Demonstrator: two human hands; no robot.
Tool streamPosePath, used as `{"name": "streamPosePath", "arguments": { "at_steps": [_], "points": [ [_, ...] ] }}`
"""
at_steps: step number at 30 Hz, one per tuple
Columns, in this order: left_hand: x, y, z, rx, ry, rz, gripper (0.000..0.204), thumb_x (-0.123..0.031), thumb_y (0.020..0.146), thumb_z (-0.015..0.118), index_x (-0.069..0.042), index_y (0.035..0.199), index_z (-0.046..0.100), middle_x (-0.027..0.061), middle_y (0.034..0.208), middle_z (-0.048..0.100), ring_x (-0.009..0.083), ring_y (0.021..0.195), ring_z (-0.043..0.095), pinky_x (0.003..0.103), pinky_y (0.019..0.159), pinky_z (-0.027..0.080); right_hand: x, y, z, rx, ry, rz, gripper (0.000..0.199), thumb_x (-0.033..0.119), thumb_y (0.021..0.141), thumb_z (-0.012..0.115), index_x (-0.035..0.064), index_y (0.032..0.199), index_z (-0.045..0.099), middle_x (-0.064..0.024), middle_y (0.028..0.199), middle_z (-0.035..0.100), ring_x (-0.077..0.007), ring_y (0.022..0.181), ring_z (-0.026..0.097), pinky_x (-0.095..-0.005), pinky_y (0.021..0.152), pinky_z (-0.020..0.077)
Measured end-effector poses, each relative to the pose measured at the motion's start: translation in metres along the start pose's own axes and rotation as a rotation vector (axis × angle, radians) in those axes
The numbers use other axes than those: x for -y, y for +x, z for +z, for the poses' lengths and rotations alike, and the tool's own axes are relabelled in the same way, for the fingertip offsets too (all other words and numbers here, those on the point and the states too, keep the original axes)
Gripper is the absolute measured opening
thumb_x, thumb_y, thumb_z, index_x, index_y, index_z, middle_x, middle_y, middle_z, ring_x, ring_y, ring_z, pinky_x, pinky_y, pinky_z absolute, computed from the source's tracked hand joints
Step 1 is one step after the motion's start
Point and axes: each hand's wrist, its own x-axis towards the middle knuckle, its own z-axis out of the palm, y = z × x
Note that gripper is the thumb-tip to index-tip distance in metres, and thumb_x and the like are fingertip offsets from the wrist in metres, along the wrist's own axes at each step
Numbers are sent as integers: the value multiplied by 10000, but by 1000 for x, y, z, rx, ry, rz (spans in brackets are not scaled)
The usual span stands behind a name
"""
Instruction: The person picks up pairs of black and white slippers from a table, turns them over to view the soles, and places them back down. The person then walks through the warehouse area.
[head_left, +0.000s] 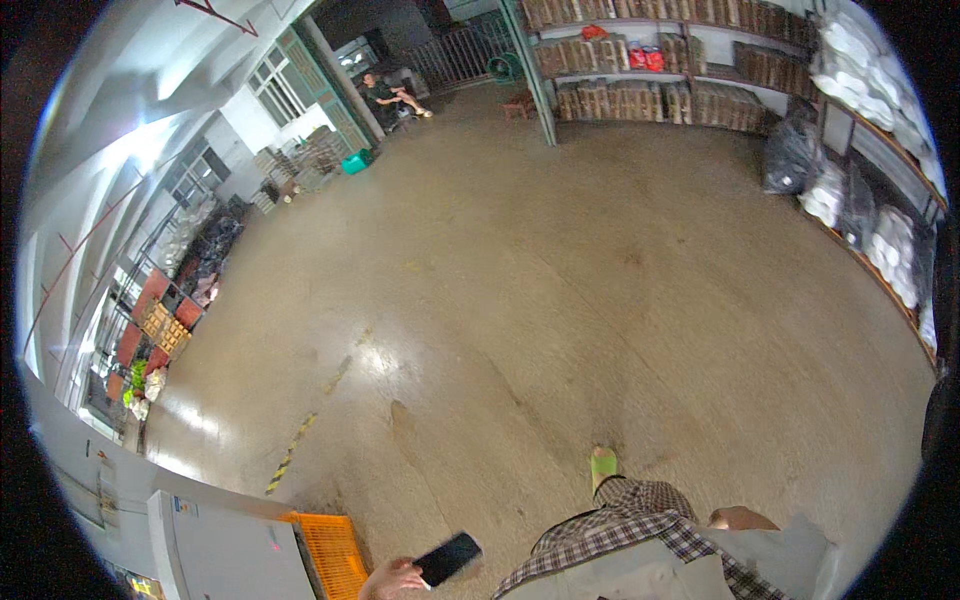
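Observation:
My left hand [392, 579], low in the picture, is closed around one end of a smartphone [450, 560] with a dark screen and a pale edge. The phone is held above the floor, to the right of an orange plastic crate [335, 555]. On the other side of my body, what appears to be my right hand [743, 518] shows beside plaid cloth [640, 500]. Its fingers are mostly hidden, so I cannot make out any thing in it. One foot in a lime-green slipper [603, 465] stands forward on the floor.
A white cabinet-like appliance [225, 548] stands at the lower left, beside the crate. Shelves [690, 75] hold stacked brown bundles at the back; white bundles [895, 255] fill the right rack. A seated person [385, 98] is by the far doorway. Striped tape [290, 455] marks the floor.

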Motion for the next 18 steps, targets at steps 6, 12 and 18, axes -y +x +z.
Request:
{"name": "streamPosePath", "arguments": {
  "at_steps": [6,12,18],
  "points": [
    [-247,91,31,-209,-1010,606,400,-26,781,607,-17,1159,477,114,903,635,192,727,666,260,617,569,201,43,-262,-410,611,-252,328,233,891,510,44,1147,590,-157,1081,604,-254,992,567,-405,831,451],
    [-444,221,22,35,-1131,853,554,14,729,611,-93,1241,428,103,1056,591,216,853,638,304,615,594,423,24,-476,-691,113,-554,261,260,871,519,49,1013,581,-115,911,625,-236,831,590,-375,712,466],
    [-603,365,-31,127,-924,932,731,-169,777,686,-182,1371,260,98,1177,511,292,1022,583,329,628,593,514,111,-593,-620,-269,-564,206,241,875,561,105,1026,591,-93,984,620,-196,916,582,-364,1039,288]
  ]
}}
